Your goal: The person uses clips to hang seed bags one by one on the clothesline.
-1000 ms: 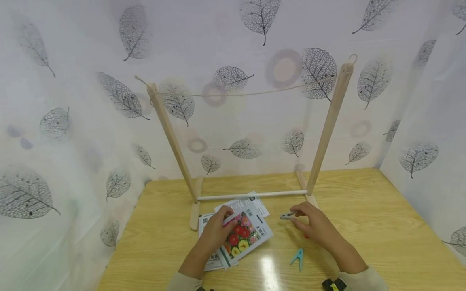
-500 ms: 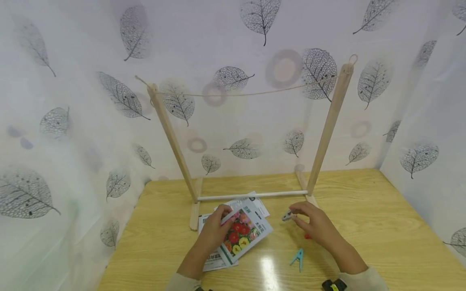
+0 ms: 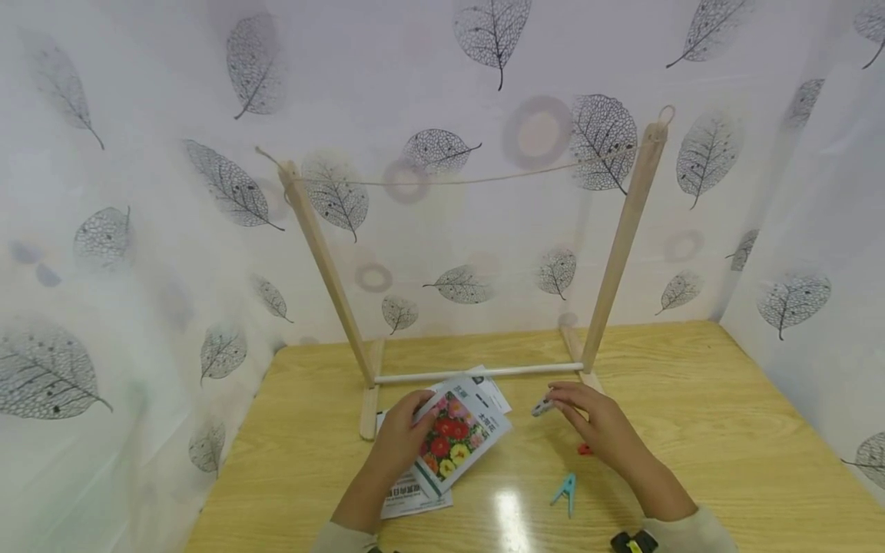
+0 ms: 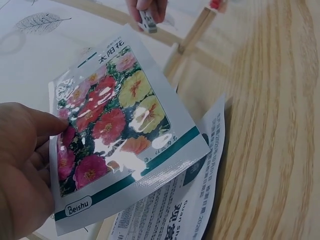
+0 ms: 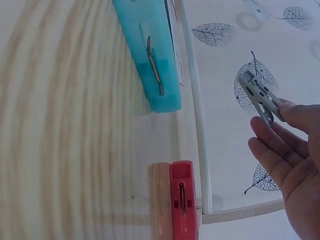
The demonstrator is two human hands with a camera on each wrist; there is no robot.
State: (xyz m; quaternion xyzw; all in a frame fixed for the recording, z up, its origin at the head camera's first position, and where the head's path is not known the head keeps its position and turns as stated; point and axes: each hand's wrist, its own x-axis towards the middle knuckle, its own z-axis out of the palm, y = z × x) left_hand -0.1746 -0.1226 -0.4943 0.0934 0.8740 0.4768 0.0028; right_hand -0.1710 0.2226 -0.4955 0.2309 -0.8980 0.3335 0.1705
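Note:
My left hand (image 3: 397, 442) pinches a seed packet (image 3: 456, 439) by its left edge, thumb on the printed front. Red, pink and yellow flowers cover that front, which the left wrist view shows tilted up off the table. Beneath it lie more white printed packets (image 3: 415, 499), partly covered. To the right, my right hand (image 3: 603, 426) holds a grey clothespin (image 5: 260, 97) between thumb and fingers, above the table and apart from the packet. A teal clothespin (image 3: 567, 493) and a red clothespin (image 3: 585, 448) lie on the table near that hand.
Behind the hands stands a wooden frame with a left post (image 3: 325, 269) and a right post (image 3: 625, 246). A thin string (image 3: 442, 182) runs between their tops, and a white rod (image 3: 532, 370) joins the feet. Leaf-patterned sheeting (image 3: 470, 230) surrounds the wooden table (image 3: 691, 430).
My left hand and the flower packet have shifted slightly left. In my right hand the grey clothespin has turned from nearly level to slanted. More of the red clothespin shows now.

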